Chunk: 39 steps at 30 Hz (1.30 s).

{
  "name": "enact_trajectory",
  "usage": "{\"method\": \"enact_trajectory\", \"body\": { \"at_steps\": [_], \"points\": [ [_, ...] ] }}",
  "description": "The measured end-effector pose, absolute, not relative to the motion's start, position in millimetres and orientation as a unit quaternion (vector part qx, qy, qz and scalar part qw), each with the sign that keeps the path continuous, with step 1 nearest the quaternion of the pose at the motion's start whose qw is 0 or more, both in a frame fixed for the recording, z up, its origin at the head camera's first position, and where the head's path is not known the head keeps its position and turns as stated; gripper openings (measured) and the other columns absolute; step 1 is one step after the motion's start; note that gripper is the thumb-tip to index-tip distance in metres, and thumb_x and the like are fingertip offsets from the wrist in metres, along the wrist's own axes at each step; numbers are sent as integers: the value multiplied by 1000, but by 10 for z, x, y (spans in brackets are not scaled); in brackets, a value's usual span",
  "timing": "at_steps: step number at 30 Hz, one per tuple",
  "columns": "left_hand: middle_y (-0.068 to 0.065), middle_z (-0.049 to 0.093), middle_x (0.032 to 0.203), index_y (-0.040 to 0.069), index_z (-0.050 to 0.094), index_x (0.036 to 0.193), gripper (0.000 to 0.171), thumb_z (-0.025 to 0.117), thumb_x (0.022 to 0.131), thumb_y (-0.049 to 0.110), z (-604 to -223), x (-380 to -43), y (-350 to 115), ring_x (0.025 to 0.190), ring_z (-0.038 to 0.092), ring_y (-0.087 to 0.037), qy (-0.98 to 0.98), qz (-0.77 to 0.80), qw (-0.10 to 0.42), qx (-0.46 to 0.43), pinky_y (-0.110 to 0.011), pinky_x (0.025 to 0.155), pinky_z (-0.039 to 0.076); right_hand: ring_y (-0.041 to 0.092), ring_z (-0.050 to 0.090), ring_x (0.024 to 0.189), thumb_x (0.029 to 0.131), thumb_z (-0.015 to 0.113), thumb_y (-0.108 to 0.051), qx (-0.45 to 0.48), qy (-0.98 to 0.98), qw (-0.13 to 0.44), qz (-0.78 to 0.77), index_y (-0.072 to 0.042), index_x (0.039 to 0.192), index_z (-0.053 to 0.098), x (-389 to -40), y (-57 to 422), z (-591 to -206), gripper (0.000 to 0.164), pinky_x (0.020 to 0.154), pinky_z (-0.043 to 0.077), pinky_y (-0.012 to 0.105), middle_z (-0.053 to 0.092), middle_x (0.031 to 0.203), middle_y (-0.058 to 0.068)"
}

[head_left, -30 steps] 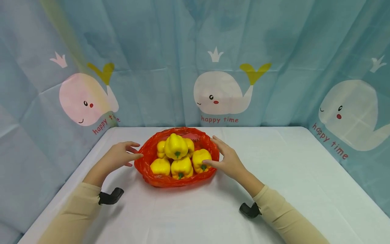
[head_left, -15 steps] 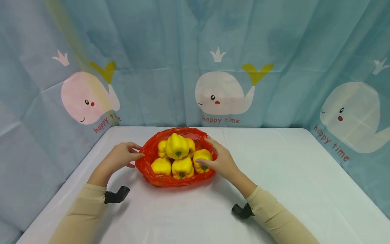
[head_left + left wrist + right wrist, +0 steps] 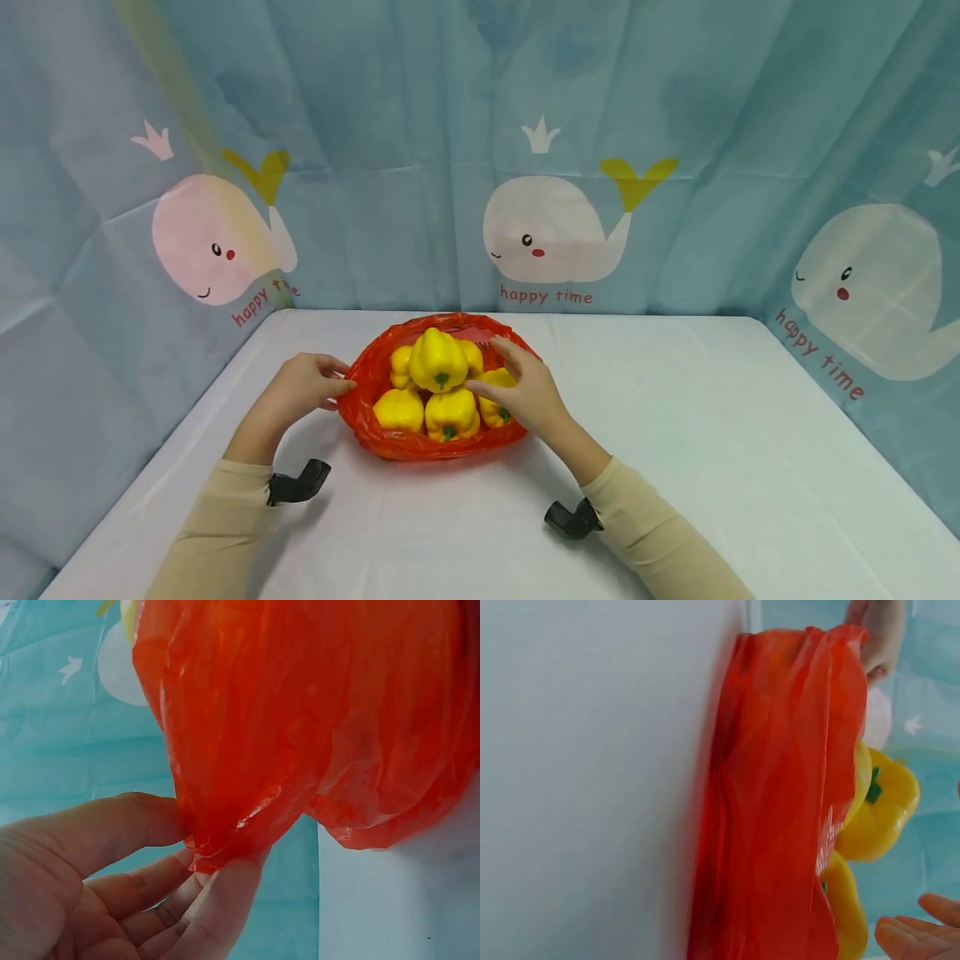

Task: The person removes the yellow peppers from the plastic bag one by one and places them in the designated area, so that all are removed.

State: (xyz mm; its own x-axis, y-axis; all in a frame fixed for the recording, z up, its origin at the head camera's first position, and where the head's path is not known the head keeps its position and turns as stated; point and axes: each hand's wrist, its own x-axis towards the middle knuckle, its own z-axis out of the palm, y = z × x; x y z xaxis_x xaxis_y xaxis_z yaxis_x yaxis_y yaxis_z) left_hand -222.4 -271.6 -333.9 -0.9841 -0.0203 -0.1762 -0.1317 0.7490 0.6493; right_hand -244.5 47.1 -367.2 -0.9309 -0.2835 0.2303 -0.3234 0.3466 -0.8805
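A red plastic bag (image 3: 431, 450), its mouth spread wide, sits on the table holding several yellow bell peppers (image 3: 437, 360) with green stems. One pepper lies on top of the others. At the bag's left edge my left hand (image 3: 303, 386) pinches the rim; the left wrist view shows bunched plastic (image 3: 217, 840) between thumb and fingers. My right hand (image 3: 531, 393) hovers over the bag's right side, thumb and fingers spread, partly hiding the rightmost pepper (image 3: 495, 410). In the right wrist view, its fingertips (image 3: 907, 939) appear beside the peppers, holding nothing.
The bag stands on a white-covered table (image 3: 712, 433), near its back edge. Behind it hangs a light blue curtain (image 3: 390, 242) printed with whales. Black wrist cameras (image 3: 300, 482) stick out from both sleeves.
My right hand has moved left, from the bag's right edge to over the rightmost pepper. My left hand has shifted slightly right and taken hold of the rim. The bag has barely moved.
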Motion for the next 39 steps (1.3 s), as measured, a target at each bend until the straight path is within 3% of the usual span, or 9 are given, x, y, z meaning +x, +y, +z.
{"method": "enact_trajectory", "body": {
  "at_steps": [8, 19, 28, 39],
  "points": [
    [-24, 67, 110, -7, 60, 127, 43, 64, 94, 21, -3350, -2214, -2698, 85, 67, -21, 931, 355, 69, -49, -40, 82, 62, 21, 47, 141, 82, 81, -36, 160, -808, 1, 567, -15, 146, 49, -2459, 325, -3678, 75, 116, 40, 42, 52, 149, 3],
    [-22, 69, 106, -6, 61, 126, 41, 64, 95, 20, -3300, -2195, -2662, 77, 68, -17, 935, 348, 54, -38, -40, 81, 62, 28, 48, 138, 81, 79, -43, 150, -812, 14, 563, -15, 145, 50, -2456, 196, -3635, 75, 111, 44, 52, 54, 147, 4],
    [-22, 69, 108, -6, 62, 126, 40, 63, 95, 20, -3300, -2173, -2655, 79, 68, -18, 935, 349, 48, -42, -40, 81, 62, 25, 52, 133, 80, 80, -44, 138, -804, 13, 578, -21, 136, 58, -2456, 43, -3570, 65, 104, 51, 48, 58, 142, 3],
    [-22, 69, 107, -6, 62, 126, 40, 63, 95, 19, -3290, -2161, -2645, 78, 67, -18, 934, 353, 45, -47, -39, 81, 62, 24, 58, 122, 79, 79, -49, 101, -824, 13, 557, -14, 142, 53, -2490, -89, -3622, 77, 99, 55, 46, 60, 137, 4]
  ]
}}
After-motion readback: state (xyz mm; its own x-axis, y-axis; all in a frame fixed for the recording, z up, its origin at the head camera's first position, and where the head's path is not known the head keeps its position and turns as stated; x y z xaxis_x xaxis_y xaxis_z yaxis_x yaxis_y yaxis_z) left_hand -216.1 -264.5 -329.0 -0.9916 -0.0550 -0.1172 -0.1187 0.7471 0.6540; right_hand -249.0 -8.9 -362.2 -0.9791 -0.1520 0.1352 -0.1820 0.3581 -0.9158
